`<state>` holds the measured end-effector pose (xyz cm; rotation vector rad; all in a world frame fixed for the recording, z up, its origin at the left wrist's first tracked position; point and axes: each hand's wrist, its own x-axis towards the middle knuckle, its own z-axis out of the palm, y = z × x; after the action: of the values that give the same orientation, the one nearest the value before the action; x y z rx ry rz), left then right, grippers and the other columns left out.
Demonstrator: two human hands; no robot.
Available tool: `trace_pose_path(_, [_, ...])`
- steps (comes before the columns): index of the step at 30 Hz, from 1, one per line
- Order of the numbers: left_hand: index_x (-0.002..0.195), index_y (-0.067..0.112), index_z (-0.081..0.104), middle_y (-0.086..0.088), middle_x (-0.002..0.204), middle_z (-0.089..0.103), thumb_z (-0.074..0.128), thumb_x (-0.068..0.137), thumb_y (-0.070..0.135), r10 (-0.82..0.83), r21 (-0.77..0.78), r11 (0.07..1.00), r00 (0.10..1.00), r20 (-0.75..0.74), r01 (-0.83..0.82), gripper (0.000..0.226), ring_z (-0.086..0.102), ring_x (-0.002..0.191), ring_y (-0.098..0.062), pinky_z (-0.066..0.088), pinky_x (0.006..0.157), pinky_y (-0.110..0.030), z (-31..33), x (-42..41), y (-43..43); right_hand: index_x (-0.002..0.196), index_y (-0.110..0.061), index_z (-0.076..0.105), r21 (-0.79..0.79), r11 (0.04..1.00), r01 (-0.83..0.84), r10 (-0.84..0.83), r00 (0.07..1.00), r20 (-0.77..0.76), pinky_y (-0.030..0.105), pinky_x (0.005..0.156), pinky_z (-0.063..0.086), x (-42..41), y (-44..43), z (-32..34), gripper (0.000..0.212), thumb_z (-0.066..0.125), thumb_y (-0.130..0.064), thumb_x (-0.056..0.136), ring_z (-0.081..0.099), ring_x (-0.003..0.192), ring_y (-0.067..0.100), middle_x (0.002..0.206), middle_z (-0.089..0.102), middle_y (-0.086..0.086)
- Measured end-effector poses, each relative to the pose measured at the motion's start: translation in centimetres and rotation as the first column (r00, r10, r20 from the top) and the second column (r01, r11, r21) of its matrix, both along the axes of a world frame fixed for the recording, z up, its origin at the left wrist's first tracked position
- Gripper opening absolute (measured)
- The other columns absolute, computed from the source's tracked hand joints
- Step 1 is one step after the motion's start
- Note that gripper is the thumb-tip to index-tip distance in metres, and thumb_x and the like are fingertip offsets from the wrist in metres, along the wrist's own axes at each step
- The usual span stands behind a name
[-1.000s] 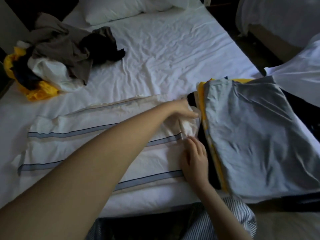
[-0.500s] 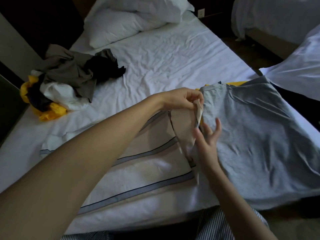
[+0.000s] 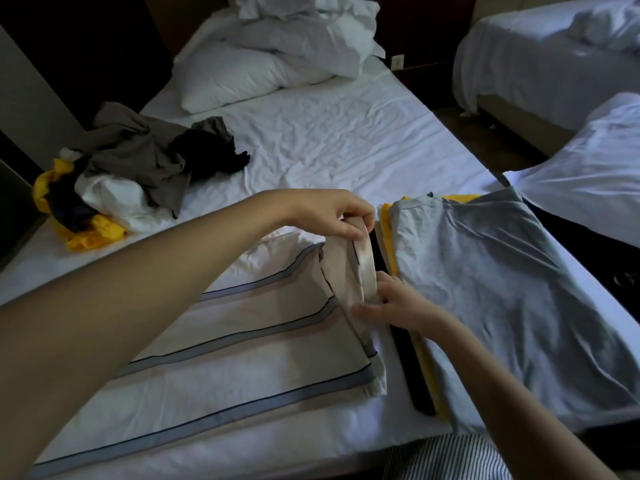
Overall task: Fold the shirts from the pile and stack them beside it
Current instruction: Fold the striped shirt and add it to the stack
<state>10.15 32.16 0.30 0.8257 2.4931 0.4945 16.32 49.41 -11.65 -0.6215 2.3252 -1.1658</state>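
The striped shirt [image 3: 242, 344] lies spread flat on the bed [image 3: 346, 150] in front of the person. It sits between the loose pile [image 3: 114, 178] at the far left and the stack [image 3: 424, 375] of folded shirts on the right, which has a grey shirt [image 3: 502, 289] on top. The striped shirt's right-hand edge is raised off the bed, so the step in hand looks like folding that end over the body of the shirt.

The left hand [image 3: 329, 216] has its fingers curled down and pinches the far part of the raised edge. The right hand [image 3: 391, 303] grips the near part of the same edge, thumb on one side and fingers on the other, just beside the stack.

The next move likely calls for both hands to carry the edge leftward together, taut and level so the stripes line up. They would then lay it down and smooth it.
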Motion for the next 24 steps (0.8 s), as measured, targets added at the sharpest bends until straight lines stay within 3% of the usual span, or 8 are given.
trace_pose_path(3, [0.099,0.01,0.061,0.013,0.073,0.051,0.06,0.092,0.016,-0.041,-0.187,0.982,0.999,-0.017,0.037,0.01,0.045,0.065,-0.001,0.034,0.059,-0.012,0.4,0.0,-0.2,0.089,-0.017,0.069,0.277,0.961,0.0,0.049,0.984,-0.171,0.021,0.088,0.033,-0.3,0.8,0.4,0.023,0.064,-0.039,0.086,0.041,0.107,0.011,0.102,0.051,-0.007])
trace_pose_path(6, [0.092,0.013,0.059,-0.006,0.088,0.055,0.062,0.09,0.016,-0.072,-0.269,0.962,0.995,-0.074,0.05,0.005,0.047,0.076,-0.016,0.035,0.064,-0.021,0.8,-0.2,-0.3,0.08,-0.013,0.067,0.404,0.912,0.071,0.035,0.968,-0.248,0.015,0.062,0.028,-0.4,2.0,1.3,0.036,0.056,-0.046,0.089,0.05,0.072,0.016,0.073,0.053,0.001])
trace_pose_path(8, [0.092,0.009,0.061,-0.011,0.094,0.056,0.063,0.089,0.014,-0.075,-0.236,0.971,0.982,-0.174,0.032,0.007,0.049,0.081,-0.02,0.036,0.068,-0.025,0.9,-0.5,-0.2,0.066,-0.008,0.063,0.3,0.94,0.164,-0.093,0.966,-0.24,0.018,0.052,0.027,-0.1,2.6,1.4,0.039,0.059,-0.039,0.09,0.043,0.053,0.012,0.054,0.044,-0.002])
trace_pose_path(10, [0.095,0.005,0.064,-0.008,0.094,0.056,0.063,0.089,0.014,-0.052,-0.157,0.988,0.957,-0.286,0.007,0.011,0.047,0.082,-0.017,0.036,0.072,-0.024,1.2,-0.6,-0.1,0.057,-0.01,0.059,0.044,0.955,0.293,-0.288,0.953,-0.092,0.021,0.048,0.03,0.5,2.9,1.1,0.039,0.061,-0.031,0.09,0.039,0.045,0.008,0.046,0.042,-0.007])
trace_pose_path(14, [0.095,0.002,0.066,-0.003,0.092,0.054,0.061,0.088,0.006,0.004,0.016,1.0,0.918,-0.397,0.003,0.01,0.045,0.08,-0.012,0.035,0.072,-0.019,1.0,-0.5,-0.3,0.067,-0.008,0.068,-0.337,0.751,0.567,-0.497,0.822,0.277,0.025,0.06,0.038,1.4,2.6,-0.1,0.034,0.057,-0.027,0.092,0.051,0.061,0.017,0.064,0.057,0.008])
trace_pose_path(17, [0.094,0.002,0.066,0.001,0.09,0.052,0.059,0.085,0.001,0.084,0.157,0.987,0.909,-0.409,-0.021,0.011,0.045,0.074,-0.003,0.033,0.07,-0.011,-0.2,-0.3,0.3,0.075,-0.01,0.065,-0.382,0.697,0.607,-0.488,0.792,0.367,0.023,0.072,0.045,1.3,1.8,-0.7,0.021,0.054,-0.013,0.093,0.059,0.076,0.016,0.076,0.062,0.005])
trace_pose_path(20, [0.092,0.0,0.066,-0.003,0.089,0.055,0.057,0.081,-0.003,0.143,0.254,0.966,0.914,-0.379,-0.045,0.015,0.047,0.074,-0.008,0.033,0.07,-0.011,-2.2,-0.3,1.9,0.105,-0.02,0.063,-0.498,0.677,0.543,-0.358,0.833,0.422,0.028,0.086,0.046,1.2,1.6,-0.7,0.016,0.058,-0.016,0.09,0.059,0.105,0.014,0.105,0.064,-0.002])
trace_pose_path(24, [0.1,0.003,0.066,-0.003,0.094,0.058,0.056,0.082,-0.003,0.149,0.287,0.955,0.961,-0.231,-0.079,0.022,0.052,0.086,-0.014,0.04,0.075,-0.02,-4.9,-0.4,4.4,0.112,-0.019,0.06,-0.62,0.623,0.477,-0.29,0.877,0.384,0.017,0.074,0.051,0.6,1.7,0.5,0.026,0.054,-0.028,0.088,0.065,0.092,0.005,0.097,0.07,-0.007])
